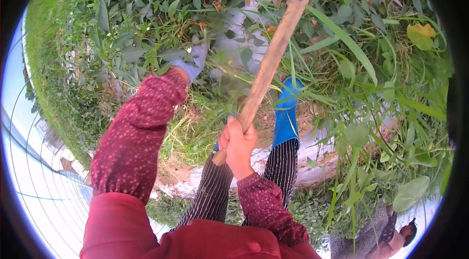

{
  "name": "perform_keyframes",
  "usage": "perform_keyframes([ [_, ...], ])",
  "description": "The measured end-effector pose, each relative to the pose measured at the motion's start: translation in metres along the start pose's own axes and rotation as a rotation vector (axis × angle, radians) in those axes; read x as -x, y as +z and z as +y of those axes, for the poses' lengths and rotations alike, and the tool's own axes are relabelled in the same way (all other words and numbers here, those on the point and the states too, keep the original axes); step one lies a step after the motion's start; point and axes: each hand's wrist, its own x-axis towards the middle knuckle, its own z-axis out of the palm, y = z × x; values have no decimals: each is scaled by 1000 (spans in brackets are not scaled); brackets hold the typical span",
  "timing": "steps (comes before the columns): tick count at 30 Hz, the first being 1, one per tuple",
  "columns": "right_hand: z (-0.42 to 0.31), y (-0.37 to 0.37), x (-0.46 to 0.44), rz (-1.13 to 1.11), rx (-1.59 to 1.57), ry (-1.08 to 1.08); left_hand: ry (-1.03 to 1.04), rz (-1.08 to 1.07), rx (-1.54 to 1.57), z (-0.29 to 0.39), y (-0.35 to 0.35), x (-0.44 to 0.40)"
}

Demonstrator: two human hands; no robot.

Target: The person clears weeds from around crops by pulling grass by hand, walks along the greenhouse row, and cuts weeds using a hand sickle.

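Observation:
My right hand (237, 145), bare, is wrapped round the lower part of the wooden handle of a sickle (273, 58). The handle slants up to the right, and the dark curved blade sits among leaves at the top right. In a pale purple-blue glove, my left hand (195, 62) reaches into leafy green plants (146, 44) left of the handle. Leaves and blur hide its fingers, so their grip does not show. Long grass blades (344, 39) stand right of the handle, below the sickle blade.
Pale plastic sheeting (239, 29) lies on the ground between the plants, with another strip (312, 171) nearer me. A blue boot (286, 117) is on my right foot, amid grass. At the lower right edge another person (393, 242) is partly visible.

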Motion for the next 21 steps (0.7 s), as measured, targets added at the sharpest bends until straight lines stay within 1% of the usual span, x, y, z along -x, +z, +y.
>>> perform_keyframes([
  [1, -2, -3, 0, 8, 0, 4, 8, -30, -71, -5, 8, -6],
  [2, -1, -5, -1, 3, -8, 5, -30, -221, -225, -1, -3, -11],
  [4, 0, -7, -2, -7, -35, 5, 119, 27, -682, -11, 12, 6],
  [5, -1, -6, -1, 3, -23, 10, -98, -87, -166, 6, -32, 19],
  [6, -1, -5, 0, 7, -24, 15, -348, -86, 324, 26, -80, 31],
  [7, -3, -4, 0, 10, -22, 18, -299, -157, 137, 23, -97, 41],
  [8, -4, -4, 0, 15, -17, 18, -201, -283, -116, 17, -119, 47],
  [10, -7, -4, -1, 11, 7, -9, -74, -541, -470, 0, -169, 56],
  [13, -6, -5, 0, 12, 19, -10, 94, -955, -1029, -40, -247, 60],
  [14, -7, -5, -1, 10, 30, -13, 154, -1028, -1158, -59, -273, 59],
  [16, -8, -2, -1, 4, 20, -21, 262, -485, -1278, -120, -294, 68],
  [17, -7, -1, 0, 6, 5, -17, 243, -376, -1209, -143, -303, 62],
  [19, -7, -3, 0, 6, -7, 0, 116, -430, -934, -173, -300, 45],
  [21, -7, -4, 0, 8, 9, 28, 2, -544, -777, -184, -278, 49],
])
